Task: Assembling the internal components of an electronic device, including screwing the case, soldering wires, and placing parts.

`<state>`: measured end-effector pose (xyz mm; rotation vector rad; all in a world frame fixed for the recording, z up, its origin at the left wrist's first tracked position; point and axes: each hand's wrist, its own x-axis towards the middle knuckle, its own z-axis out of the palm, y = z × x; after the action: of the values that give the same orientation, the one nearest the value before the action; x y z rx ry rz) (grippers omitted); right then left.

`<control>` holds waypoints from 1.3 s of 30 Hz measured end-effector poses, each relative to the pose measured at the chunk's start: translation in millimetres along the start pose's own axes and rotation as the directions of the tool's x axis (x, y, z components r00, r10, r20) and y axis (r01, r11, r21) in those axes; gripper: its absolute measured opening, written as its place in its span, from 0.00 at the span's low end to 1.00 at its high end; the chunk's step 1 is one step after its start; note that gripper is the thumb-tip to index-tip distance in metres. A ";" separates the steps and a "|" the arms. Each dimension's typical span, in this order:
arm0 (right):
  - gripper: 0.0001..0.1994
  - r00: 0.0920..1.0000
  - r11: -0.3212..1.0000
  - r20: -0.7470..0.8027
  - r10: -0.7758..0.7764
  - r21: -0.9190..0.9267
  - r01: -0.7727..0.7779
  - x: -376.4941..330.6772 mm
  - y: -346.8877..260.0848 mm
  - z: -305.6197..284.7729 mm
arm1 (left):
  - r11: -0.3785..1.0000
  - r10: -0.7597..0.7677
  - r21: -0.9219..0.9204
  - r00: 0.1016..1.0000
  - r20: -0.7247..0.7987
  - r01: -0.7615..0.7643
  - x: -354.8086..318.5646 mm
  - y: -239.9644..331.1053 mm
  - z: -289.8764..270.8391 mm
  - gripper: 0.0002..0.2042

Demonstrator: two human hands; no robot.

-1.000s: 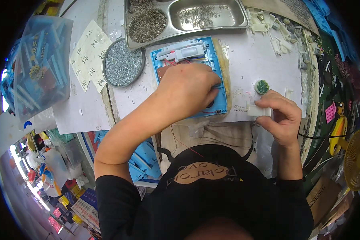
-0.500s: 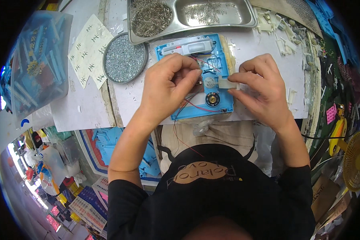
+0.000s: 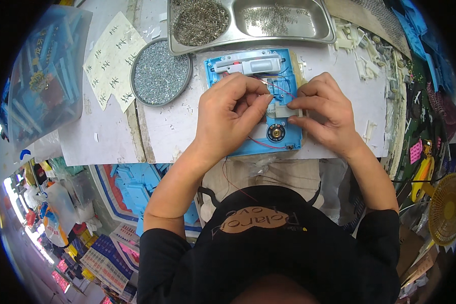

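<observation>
In front of me on the table lies a blue plastic housing [image 3: 292,142] with a small round speaker [image 3: 276,133], thin red wires and a light-grey long part [image 3: 261,66] along its far side. My right hand [image 3: 329,114] pinches a small whitish plastic piece [image 3: 282,111] between thumb and fingers, over the middle of the housing. My left hand [image 3: 230,114] is over the housing's left half, thumb and forefinger pressed together near the wires. Whatever it holds is hidden by the fingers.
A metal tray [image 3: 233,36] of springs stands at the back, beside a round dish [image 3: 188,81] of small screws. Marked paper [image 3: 106,66] and a bag of blue strips [image 3: 48,76] lie left. White plastic parts [image 3: 367,68] are scattered right. Below the table edge sits a crate [image 3: 106,190] of blue parts.
My left hand has shifted right and nearer the whitish piece, its fingertips now over the housing's middle. The right hand still pinches the piece, which sits slightly lower on the housing.
</observation>
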<state>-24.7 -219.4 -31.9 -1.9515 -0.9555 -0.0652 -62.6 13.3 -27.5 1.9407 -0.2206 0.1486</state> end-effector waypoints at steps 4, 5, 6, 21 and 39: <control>0.13 0.999 1.000 0.035 -0.003 0.016 0.002 5.8 2.8 8.8 | 0.999 -0.026 0.024 1.000 0.012 0.026 0.0 6.8 -2.7 0.05; 0.12 0.999 1.000 0.050 0.002 0.003 -0.002 7.4 2.4 6.6 | 0.999 0.010 0.042 1.000 0.005 -0.010 0.2 5.6 -1.8 0.05; 0.11 0.997 1.000 0.071 0.013 -0.024 -0.011 8.0 0.3 4.5 | 0.997 0.053 0.049 0.999 0.003 -0.053 0.8 1.4 -1.0 0.05; 0.14 0.768 0.280 -0.434 0.471 -0.752 -0.596 -87.1 42.1 -140.3 | 0.992 0.005 -0.130 1.000 -0.008 -0.006 -5.1 9.4 4.6 0.06; 0.17 0.714 0.362 0.020 0.700 0.852 -0.378 -48.2 -34.8 -60.5 | 0.717 0.524 0.203 0.707 0.475 -0.667 63.7 80.7 54.8 0.13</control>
<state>-61.3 -284.8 7.8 -1.1820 0.0468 0.3649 -18.6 -72.0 38.4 2.1825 -1.1923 0.2540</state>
